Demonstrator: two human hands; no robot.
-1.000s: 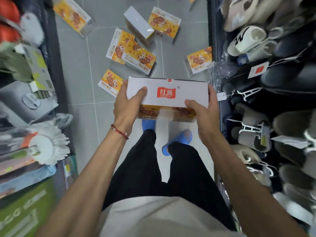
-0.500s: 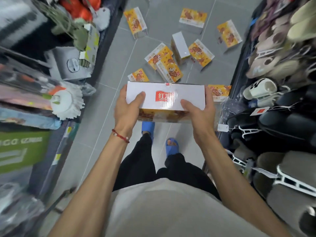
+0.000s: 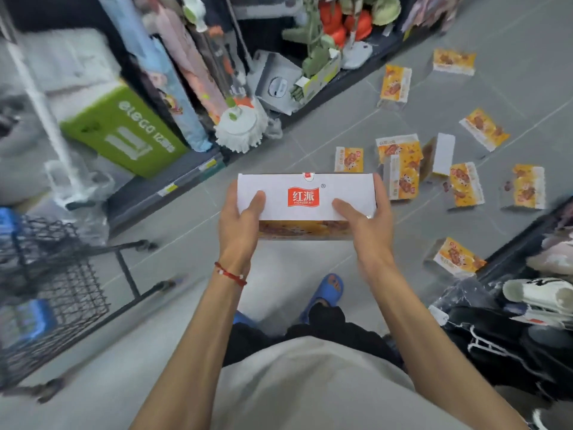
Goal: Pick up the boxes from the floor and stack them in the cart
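Observation:
I hold a white and orange box (image 3: 305, 187) with a red logo at chest height over the aisle floor. My left hand (image 3: 240, 221) grips its left end, thumb on the white top. My right hand (image 3: 366, 225) grips the right end the same way. Several more orange boxes (image 3: 403, 172) lie scattered on the grey tiles beyond and to the right. The black wire cart (image 3: 59, 274) stands at the lower left, apart from the held box.
A shelf with a green carton (image 3: 124, 131), a mop head (image 3: 240, 127) and rolled goods lines the left side. Slippers on a rack (image 3: 533, 305) fill the lower right. My blue sandals (image 3: 328, 287) stand on the tiles below the box.
My view has swung to the left, bringing the cart into sight at the lower left. The box stays gripped in both hands; the scattered boxes now sit to the right.

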